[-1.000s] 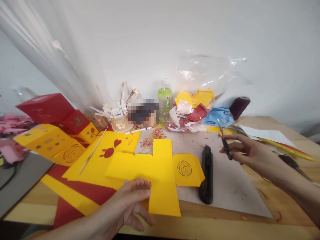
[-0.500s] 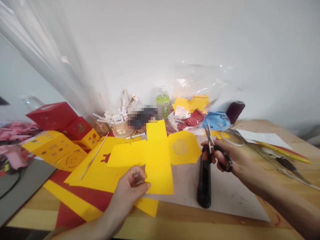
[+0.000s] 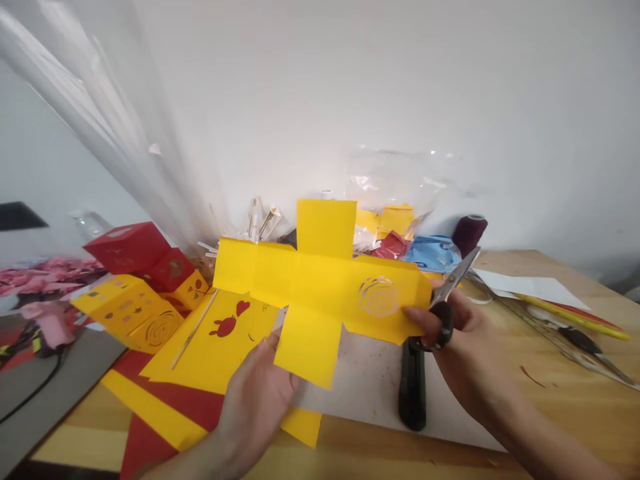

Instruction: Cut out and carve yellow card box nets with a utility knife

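A yellow paper cutout [image 3: 320,287], cross-shaped with fold lines, is held up above the table. A spiral pattern is cut into its right flap. My left hand [image 3: 257,393] grips the lower flap, with its fingers partly hidden behind the paper. My right hand [image 3: 470,347] has black-handled scissors [image 3: 455,277] in it, blades pointing up and right. Its thumb also presses on the cutout's right end. Below, a black stapler-like tool [image 3: 413,390] lies on a greyish sheet [image 3: 370,380].
Red and yellow paper boxes [image 3: 125,247] stand at left, near a pink glue gun [image 3: 47,325]. Yellow sheets [image 3: 200,357] with red shapes lie on the table. Behind are a blue packet [image 3: 433,252] and a dark thread spool [image 3: 469,233]. Small tools [image 3: 580,340] lie at right.
The cutout has been lifted and tilted toward me, and its left part has spread out. My right hand has come to its right end, with the scissors swung to the right.
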{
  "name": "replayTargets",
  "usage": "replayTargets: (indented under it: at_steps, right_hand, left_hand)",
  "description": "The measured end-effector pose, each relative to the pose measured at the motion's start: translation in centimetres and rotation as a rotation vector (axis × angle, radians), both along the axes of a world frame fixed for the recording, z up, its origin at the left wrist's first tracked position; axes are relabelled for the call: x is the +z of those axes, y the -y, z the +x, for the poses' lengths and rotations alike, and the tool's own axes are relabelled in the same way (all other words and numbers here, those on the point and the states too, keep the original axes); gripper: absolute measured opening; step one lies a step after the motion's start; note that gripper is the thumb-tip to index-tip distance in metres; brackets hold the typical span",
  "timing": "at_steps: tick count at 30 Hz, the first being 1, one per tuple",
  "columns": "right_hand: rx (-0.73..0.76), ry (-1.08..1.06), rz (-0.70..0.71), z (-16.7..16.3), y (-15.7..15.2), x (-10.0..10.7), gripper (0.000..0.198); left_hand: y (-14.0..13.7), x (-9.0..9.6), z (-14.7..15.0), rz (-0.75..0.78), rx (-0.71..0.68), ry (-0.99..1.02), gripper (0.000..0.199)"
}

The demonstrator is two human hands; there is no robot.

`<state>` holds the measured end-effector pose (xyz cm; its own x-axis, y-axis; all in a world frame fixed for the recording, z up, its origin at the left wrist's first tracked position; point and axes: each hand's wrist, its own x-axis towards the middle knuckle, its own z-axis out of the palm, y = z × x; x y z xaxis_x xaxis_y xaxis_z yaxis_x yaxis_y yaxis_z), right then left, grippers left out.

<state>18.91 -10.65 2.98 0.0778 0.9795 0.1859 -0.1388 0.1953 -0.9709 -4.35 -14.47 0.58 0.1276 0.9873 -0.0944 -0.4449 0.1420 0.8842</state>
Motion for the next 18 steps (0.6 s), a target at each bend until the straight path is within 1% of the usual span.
replayTargets:
  at_steps: [2, 4, 6, 8, 10, 13, 15, 18]
  right_hand:
    - [0.016, -0.048, -0.01, -0.8, 0.4, -0.1, 0.035]
    - [0.024, -0.069, -0.042, -1.4, 0.8, -0.2, 0.037]
    - [0.02, -0.056, -0.083, -1.8, 1.2, -0.2, 0.04]
    - [0.025, -0.02, -0.128, -2.0, 1.5, -0.1, 0.042]
    - [0.047, 0.027, -0.158, -2.1, 1.6, 0.0, 0.045]
    - [0.099, 0.134, -0.148, -1.6, 1.4, 0.2, 0.044]
    - [0.082, 0.244, -0.108, -0.8, 1.1, 0.4, 0.041]
    - [-0.012, 0.372, 0.008, 0.8, 1.1, 1.0, 0.036]
  left_hand:
    - [-0.1, -0.3, 0.0, 0.015, -0.167, 0.101, 0.058]
    - [-0.3, -0.5, -0.2, 0.04, -0.273, 0.254, 0.064]
    - [-0.6, -0.5, -0.7, 0.017, -0.33, 0.378, 0.061]
    - [-0.9, -0.1, -1.1, -0.052, -0.366, 0.425, 0.056]
    - [-1.1, 0.8, -1.3, -0.156, -0.366, 0.394, 0.052]
    - [-1.4, 2.5, -1.2, -0.265, -0.304, 0.287, 0.044]
    - [-1.6, 3.5, -1.1, -0.297, -0.286, 0.24, 0.039]
    - [-1.9, 4.2, -1.4, -0.302, -0.25, 0.222, 0.032]
